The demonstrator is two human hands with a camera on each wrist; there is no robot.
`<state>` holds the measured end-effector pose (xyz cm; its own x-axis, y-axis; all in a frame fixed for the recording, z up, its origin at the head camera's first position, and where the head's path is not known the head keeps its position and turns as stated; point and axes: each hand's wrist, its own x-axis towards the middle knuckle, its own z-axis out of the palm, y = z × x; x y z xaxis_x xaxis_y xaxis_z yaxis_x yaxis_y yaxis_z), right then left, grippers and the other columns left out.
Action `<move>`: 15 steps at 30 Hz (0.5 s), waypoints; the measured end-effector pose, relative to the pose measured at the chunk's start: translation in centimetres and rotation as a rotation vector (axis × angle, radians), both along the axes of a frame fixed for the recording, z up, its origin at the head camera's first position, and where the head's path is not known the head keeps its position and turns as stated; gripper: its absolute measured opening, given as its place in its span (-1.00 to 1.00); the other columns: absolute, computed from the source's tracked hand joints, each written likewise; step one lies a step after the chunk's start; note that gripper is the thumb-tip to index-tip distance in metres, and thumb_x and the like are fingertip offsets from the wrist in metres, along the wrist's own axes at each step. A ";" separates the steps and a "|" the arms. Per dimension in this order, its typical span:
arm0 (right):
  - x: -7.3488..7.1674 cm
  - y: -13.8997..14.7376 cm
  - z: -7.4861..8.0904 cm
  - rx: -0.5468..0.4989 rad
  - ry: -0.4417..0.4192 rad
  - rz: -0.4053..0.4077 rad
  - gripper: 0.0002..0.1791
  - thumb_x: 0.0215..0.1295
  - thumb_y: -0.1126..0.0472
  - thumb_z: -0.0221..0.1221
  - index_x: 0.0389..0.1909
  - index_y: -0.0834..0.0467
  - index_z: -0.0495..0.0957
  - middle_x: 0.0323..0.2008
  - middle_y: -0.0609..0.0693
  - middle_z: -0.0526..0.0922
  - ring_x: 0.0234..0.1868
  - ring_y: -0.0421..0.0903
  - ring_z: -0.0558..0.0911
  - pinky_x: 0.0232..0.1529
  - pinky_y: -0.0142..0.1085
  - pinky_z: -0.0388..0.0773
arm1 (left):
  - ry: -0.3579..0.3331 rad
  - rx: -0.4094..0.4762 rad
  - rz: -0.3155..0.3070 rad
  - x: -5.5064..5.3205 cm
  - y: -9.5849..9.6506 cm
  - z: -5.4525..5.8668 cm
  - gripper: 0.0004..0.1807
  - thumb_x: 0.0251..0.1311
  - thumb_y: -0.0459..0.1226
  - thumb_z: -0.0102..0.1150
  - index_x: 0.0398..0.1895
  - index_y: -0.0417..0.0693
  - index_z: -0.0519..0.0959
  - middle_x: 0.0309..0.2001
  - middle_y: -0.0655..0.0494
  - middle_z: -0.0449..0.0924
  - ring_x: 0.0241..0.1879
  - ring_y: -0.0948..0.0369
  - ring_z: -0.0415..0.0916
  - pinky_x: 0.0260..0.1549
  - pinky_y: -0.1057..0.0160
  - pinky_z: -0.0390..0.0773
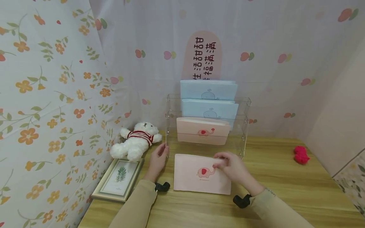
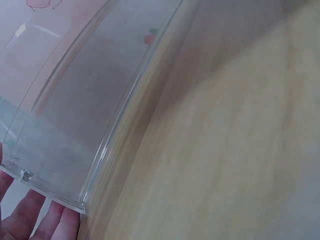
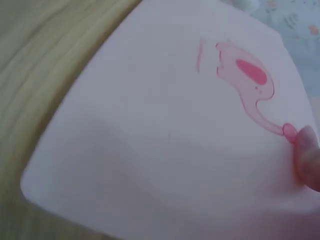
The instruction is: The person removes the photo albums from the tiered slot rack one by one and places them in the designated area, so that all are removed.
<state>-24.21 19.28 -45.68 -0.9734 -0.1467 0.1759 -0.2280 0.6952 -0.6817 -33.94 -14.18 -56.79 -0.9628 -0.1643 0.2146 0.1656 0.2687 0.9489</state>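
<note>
My right hand [image 1: 232, 166] pinches a thin pink notebook [image 1: 188, 174] by its upper right part, thumb on the printed red elephant's trunk tip. In the right wrist view, the thumb [image 3: 307, 157] presses on the cover, and the other fingers are out of sight. The notebook leans back in front of a clear tiered rack [image 1: 245, 139]. My left hand [image 1: 157, 160] holds the rack's lower left side; several fingers [image 2: 22, 215] lie along the outer face of the panel. Another pink elephant notebook [image 1: 188, 133] and blue whale notebooks [image 1: 191, 109] stand in the rack's upper tiers.
A white teddy bear [image 1: 128, 148] in a striped top lies left of the rack. Nearer stands a flat-lying picture frame [image 1: 111, 179] with a leaf print. A bright pink fuzzy object [image 1: 300, 155] sits at the right on the wooden table [image 1: 273, 177]. Patterned cloth [image 1: 154, 76] hangs behind.
</note>
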 end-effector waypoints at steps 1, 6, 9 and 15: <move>-0.2 0.1 -0.1 0.017 0.013 0.010 -0.75 0.31 0.23 0.55 -0.01 0.09 0.81 0.02 0.10 0.82 0.09 0.10 0.71 0.19 0.05 0.63 | 0.001 0.004 -0.001 0.0 0.0 0.0 -0.55 0.63 -0.14 0.26 0.43 -0.15 0.64 0.25 -0.19 0.78 0.23 -0.07 0.73 0.27 0.02 0.68; -1.0 0.5 -1.0 0.060 0.018 0.046 -0.72 0.30 0.19 0.57 0.00 0.11 0.81 0.02 0.12 0.82 0.09 0.12 0.73 0.21 0.10 0.65 | -0.004 0.011 -0.006 0.1 0.1 0.1 -0.55 0.63 -0.15 0.26 0.42 -0.15 0.64 0.25 -0.19 0.78 0.24 -0.08 0.72 0.27 0.01 0.68; -1.3 0.6 -1.7 0.055 -0.032 0.041 -0.69 0.31 0.16 0.57 0.02 0.11 0.81 0.05 0.12 0.81 0.10 0.11 0.72 0.21 0.08 0.65 | -0.003 0.005 -0.004 0.2 0.1 0.1 -0.55 0.62 -0.14 0.27 0.42 -0.15 0.65 0.27 -0.19 0.77 0.25 -0.07 0.71 0.29 -0.03 0.67; -2.0 1.0 -3.2 0.049 -0.077 0.054 -0.70 0.33 0.14 0.56 0.03 0.09 0.82 0.11 0.12 0.83 0.19 0.13 0.73 0.30 0.15 0.63 | 0.014 0.014 -0.004 0.2 0.1 0.1 -0.55 0.62 -0.16 0.27 0.41 -0.18 0.64 0.27 -0.22 0.76 0.26 -0.11 0.70 0.32 -0.13 0.65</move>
<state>-26.20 20.25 -48.92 -0.9743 -0.2054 0.0923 -0.2139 0.7163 -0.6642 -33.73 -14.05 -56.64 -0.9603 -0.1635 0.2259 0.1801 0.2551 0.9500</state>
